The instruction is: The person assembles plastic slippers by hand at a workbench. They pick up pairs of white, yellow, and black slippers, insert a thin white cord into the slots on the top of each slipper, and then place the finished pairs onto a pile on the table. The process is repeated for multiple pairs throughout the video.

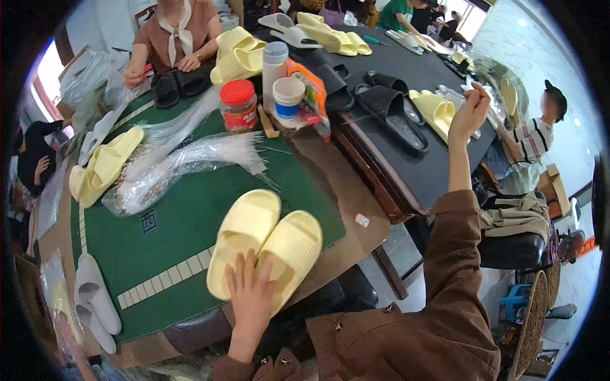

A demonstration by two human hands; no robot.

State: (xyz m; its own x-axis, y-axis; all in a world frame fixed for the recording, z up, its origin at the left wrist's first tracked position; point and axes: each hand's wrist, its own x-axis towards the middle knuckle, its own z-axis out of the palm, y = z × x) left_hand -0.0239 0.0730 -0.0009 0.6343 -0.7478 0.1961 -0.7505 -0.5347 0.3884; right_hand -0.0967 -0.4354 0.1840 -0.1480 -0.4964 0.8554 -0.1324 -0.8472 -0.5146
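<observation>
Left hand (251, 298) flat on a pair of soft pale yellow foam slippers (264, 244), fingers spread wide, pressing down, not wrapped round anything. Slippers side by side, touching, toes pointing away, on the green felt table top (184, 222) near its front edge. Heels right under the fingers.

Right hand (469, 114) up high in the air, well apart from the slippers, brown sleeve (451, 254) below it. Fingertips pinched close together; too small to tell if something thin sits between them.

Farther up the green top, a bundle of thin clear plastic strings (190, 159) in a shiny clear bag. Beside the bundle, on the left, one more pale yellow slipper (105, 166). Down at the left corner, two white slippers (95, 301).

Past the strings, a round jar with a red lid (238, 105), red stuff inside and a red label round it. Next to the jar, a tall white bottle with a grey cap (274, 66) and a white paper cup with a blue band (288, 96); inside of the cup not showing. An orange snack packet (308, 89) leaning just beside the cup.

To the right, a dark table (413, 165) with black slippers (387, 108) and more yellow ones (435, 108). At the far side, a person in a brown top (178, 38) sitting with hands near a black pair (175, 86).
</observation>
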